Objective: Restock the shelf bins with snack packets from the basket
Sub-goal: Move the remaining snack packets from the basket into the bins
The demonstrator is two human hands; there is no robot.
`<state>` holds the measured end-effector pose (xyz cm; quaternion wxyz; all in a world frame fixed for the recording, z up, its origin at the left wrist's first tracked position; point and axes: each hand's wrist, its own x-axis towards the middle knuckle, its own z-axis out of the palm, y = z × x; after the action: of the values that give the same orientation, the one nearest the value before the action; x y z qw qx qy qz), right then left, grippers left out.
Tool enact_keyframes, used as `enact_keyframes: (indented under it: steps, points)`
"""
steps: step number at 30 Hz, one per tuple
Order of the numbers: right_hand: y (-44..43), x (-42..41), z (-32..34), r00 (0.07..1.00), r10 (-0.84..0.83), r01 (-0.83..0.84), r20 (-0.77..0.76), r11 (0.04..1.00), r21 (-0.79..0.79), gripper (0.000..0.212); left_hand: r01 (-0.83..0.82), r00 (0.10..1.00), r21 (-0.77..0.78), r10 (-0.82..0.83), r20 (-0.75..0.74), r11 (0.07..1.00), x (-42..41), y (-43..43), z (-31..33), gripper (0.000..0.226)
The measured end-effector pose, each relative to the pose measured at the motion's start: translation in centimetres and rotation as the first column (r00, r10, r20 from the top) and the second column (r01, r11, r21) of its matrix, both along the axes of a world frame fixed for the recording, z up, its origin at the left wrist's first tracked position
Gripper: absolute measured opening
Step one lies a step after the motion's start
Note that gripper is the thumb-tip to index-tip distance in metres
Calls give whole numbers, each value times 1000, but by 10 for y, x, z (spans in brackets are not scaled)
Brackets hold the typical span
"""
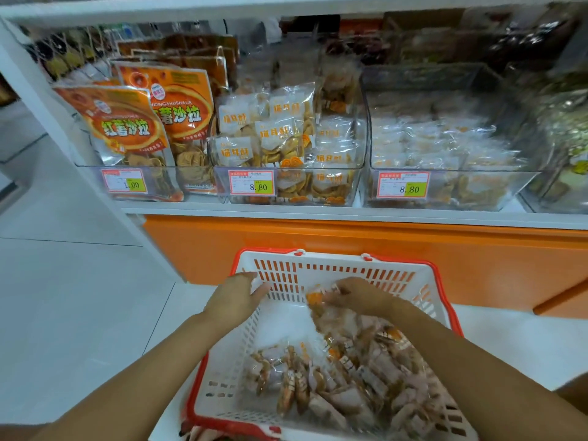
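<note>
- Here, right hand (353,296) has its grip pinched on a packet (315,298) over the basket (334,263); left hand (241,292), fingers spread, holds nothing
- Packets likely light, slippery, brittle inside; seams suit pinching

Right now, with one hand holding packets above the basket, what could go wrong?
1. The right hand grips a loose bunch of packets; some may slip out and fall beside the basket.
2. The middle bin is already heaped above its front wall, so added packets might slide out.
3. The left hand is open and seems not to hold the basket, which might shift.
</note>
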<state>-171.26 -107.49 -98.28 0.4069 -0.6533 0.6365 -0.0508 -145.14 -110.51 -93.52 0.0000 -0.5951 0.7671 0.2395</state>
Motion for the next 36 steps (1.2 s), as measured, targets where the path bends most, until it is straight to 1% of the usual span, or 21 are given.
enact_keyframes:
  steps: [2, 3, 4, 5, 6, 8, 10, 11, 13, 15, 16, 18, 21, 22, 25, 26, 28, 31, 33, 34, 36]
  points:
    - [-4, 9, 38, 991, 118, -117, 69, 993, -7, 39, 88, 973, 63, -73, -219, 994, -17, 3, 18, 53]
    - [-5, 14, 58, 979, 177, -175, 98, 984, -26, 43, 140, 947, 67, -114, -301, 988, -25, 5, 27, 47]
    - [-5, 17, 75, 967, 218, -213, 133, 976, -46, 46, 175, 925, 51, -146, -352, 983, -30, 6, 34, 38]
    - [-4, 21, 90, 956, 241, -233, 169, 970, -69, 46, 205, 907, 4, -189, -377, 979, -35, 7, 41, 36]
    - [-2, 23, 102, 953, 240, -227, 187, 970, -85, 43, 231, 894, -54, -233, -383, 972, -39, 7, 47, 42]
    - [0, 24, 119, 959, 185, -159, 214, 979, -131, 33, 233, 883, -177, -284, -375, 956, -46, 7, 58, 52]
    - [1, 24, 131, 961, 46, -4, 273, 988, -152, 29, 147, 870, -301, -268, -414, 942, -49, 4, 70, 54]
    - [0, 24, 136, 941, -44, 100, 337, 983, -151, 30, 73, 859, -338, -232, -457, 938, -50, 3, 74, 54]
    - [-3, 23, 143, 833, -215, 308, 510, 945, -104, 35, -88, 809, -363, -147, -569, 928, -53, 0, 85, 55]
    - [-4, 26, 149, 660, -338, 469, 671, 883, -16, 37, -208, 743, -384, -110, -661, 900, -58, 0, 97, 55]
    - [-4, 27, 152, 584, -377, 526, 719, 850, 18, 38, -253, 707, -392, -108, -699, 884, -61, -1, 103, 55]
    - [-6, 31, 162, 458, -432, 601, 777, 794, 87, 41, -310, 640, -389, -113, -760, 868, -67, -3, 115, 53]
    - [-8, 29, 182, 285, -441, 590, 851, 781, 208, 41, -337, 566, -368, -126, -815, 866, -76, -8, 129, 54]
    - [-9, 27, 187, 289, -421, 571, 860, 797, 199, 42, -349, 539, -359, -127, -832, 866, -78, -10, 134, 54]
    - [-8, 28, 202, 498, -331, 491, 801, 870, 54, 43, -444, 439, -304, -90, -894, 843, -81, -24, 148, 54]
    - [-9, 29, 206, 539, -308, 474, 784, 880, 20, 39, -463, 415, -288, -82, -906, 838, -83, -30, 152, 54]
    - [-14, 29, 214, 572, -272, 493, 774, 868, -60, 24, -464, 406, -271, -69, -911, 843, -88, -41, 158, 53]
    - [-31, 22, 234, 606, -243, 566, 757, 800, -196, 6, -426, 458, -322, -106, -883, 846, -95, -56, 170, 51]
    - [-45, 12, 249, 600, -247, 624, 761, 740, -252, 4, -393, 508, -358, -125, -852, 847, -98, -64, 176, 40]
    - [-53, 5, 256, 622, -257, 642, 740, 708, -293, 4, -374, 542, -379, -132, -830, 846, -99, -69, 179, 34]
    - [-71, -11, 268, 736, -322, 629, 595, 650, -426, 6, -324, 668, -477, -159, -727, 817, -101, -78, 182, 20]
